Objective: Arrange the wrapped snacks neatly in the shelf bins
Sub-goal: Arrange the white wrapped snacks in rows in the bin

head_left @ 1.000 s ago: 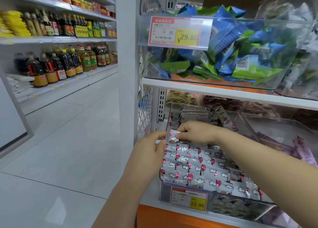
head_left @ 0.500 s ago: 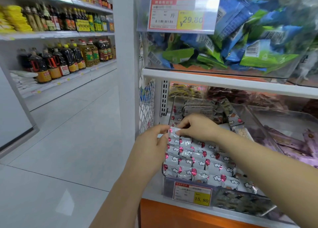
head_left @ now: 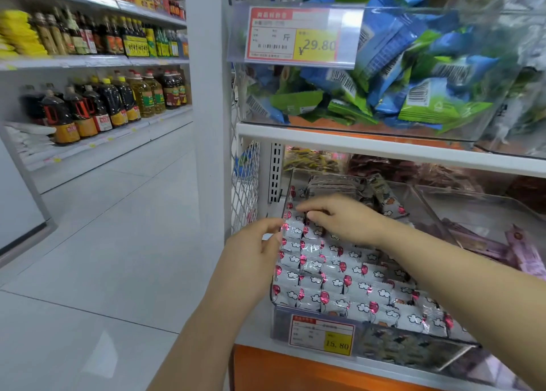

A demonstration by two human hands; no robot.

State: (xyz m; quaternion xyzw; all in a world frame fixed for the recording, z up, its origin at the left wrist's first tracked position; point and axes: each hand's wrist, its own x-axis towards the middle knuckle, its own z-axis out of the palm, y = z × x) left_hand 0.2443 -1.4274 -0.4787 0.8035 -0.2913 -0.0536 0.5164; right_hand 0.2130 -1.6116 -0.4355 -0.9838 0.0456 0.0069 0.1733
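Silver wrapped snacks with pink balloons and white clouds lie in neat rows in a clear bin on the lower shelf. My right hand reaches over the back rows, its fingers curled down on a wrapped snack at the rear left. My left hand is beside the bin's left wall, index fingertip and thumb tip touching that edge level with the same row. Behind the rows lie loose grey packets.
A price tag reading 15.80 hangs on the bin's front. To the right stands a clear bin with purple packets. The upper shelf holds a bin of blue and green packets. Bottle shelves line the aisle on the left.
The packet that both hands held up has gone down into the back row. My right hand now covers it, and my left hand has shifted to the bin's left edge.
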